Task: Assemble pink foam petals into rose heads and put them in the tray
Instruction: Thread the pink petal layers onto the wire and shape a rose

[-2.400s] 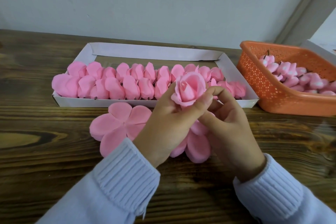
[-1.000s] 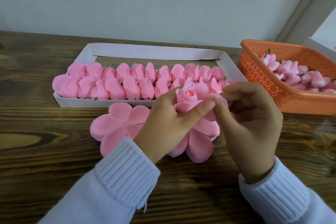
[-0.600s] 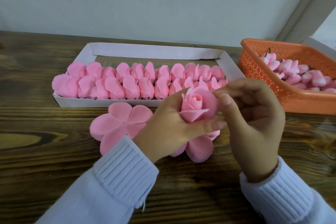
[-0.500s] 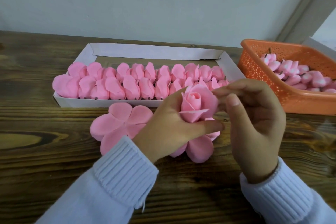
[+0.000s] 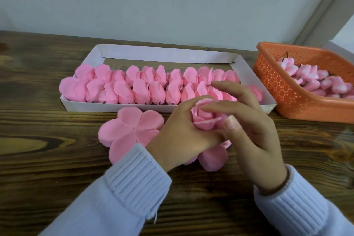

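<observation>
A pink foam rose head (image 5: pixel 206 119) sits in my left hand (image 5: pixel 180 132), whose fingers curl round its base just above the table. My right hand (image 5: pixel 249 122) presses on the rose from the right, index finger laid across its top, thumb against its side, the other fingers straight. Flat five-petal foam pieces lie on the wood: one (image 5: pixel 132 130) to the left, another (image 5: pixel 213 156) partly hidden under my hands. Behind them, the white cardboard tray (image 5: pixel 168 56) holds two rows of finished rose heads (image 5: pixel 141 86).
An orange perforated plastic basket (image 5: pixel 287 99) stands at the right, holding several pink rose buds (image 5: pixel 316 80) with dark stems. A pale wall rises behind the dark wooden table (image 5: pixel 47 168). My light knit sleeves cover both wrists.
The rose has come down closer to the table. My right hand's fingers uncurled from pinching a petal and now lie over the top and side of the rose.
</observation>
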Motion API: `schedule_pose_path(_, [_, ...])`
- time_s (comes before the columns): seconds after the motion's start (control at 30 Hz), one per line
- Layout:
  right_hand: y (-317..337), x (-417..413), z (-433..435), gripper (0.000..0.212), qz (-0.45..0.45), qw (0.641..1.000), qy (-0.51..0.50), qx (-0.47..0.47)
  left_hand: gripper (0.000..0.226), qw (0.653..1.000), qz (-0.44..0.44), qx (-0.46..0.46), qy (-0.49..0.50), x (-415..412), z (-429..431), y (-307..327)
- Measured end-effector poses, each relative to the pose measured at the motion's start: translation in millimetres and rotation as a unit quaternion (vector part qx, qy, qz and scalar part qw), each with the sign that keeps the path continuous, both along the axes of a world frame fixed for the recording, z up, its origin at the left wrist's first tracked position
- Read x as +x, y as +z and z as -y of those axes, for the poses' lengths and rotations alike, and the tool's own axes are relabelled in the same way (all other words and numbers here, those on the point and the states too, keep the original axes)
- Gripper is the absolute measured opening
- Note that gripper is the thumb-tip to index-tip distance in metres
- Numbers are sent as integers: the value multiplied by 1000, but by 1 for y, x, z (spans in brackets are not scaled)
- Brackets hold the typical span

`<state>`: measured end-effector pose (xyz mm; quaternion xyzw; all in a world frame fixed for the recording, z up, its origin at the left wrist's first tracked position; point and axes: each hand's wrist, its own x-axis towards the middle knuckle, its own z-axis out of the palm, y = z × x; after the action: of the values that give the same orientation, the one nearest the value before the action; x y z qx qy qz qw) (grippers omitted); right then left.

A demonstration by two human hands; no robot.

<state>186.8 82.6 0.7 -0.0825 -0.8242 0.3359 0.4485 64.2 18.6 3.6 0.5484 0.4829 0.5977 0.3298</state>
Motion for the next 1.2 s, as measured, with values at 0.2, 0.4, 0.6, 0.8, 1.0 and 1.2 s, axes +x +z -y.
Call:
schedule_pose_path(0.2, [-5, -4, -3, 24, -74, 966, -3, -248, 19, 994, 90, 54, 40, 3, 1, 1])
schedule_pose_path(0.4, [-2, -5, -3, 23, -12, 880, 164, -445, 10, 984, 169, 37, 43, 2, 2, 1])
schedule_pose_path(0.6, [-1, -7, 3, 32, 7, 832, 236, -501, 16, 984, 176, 2, 11, 7, 6, 3])
schedule_pose_path(0.8, [-1, -10, 5, 41, 6, 810, 226, -541, 9, 986, 166, 10, -7, 7, 7, 4])
schedule_pose_path(1.0, [1, -11, 3, 48, 3, 813, 210, -544, 11, 992, 102, 60, 32, 6, 3, 1])
schedule_pose_path(1.2, [7, -11, 4, 34, -4, 724, 358, -589, 16, 995, 19, 90, 40, 5, 1, -1])
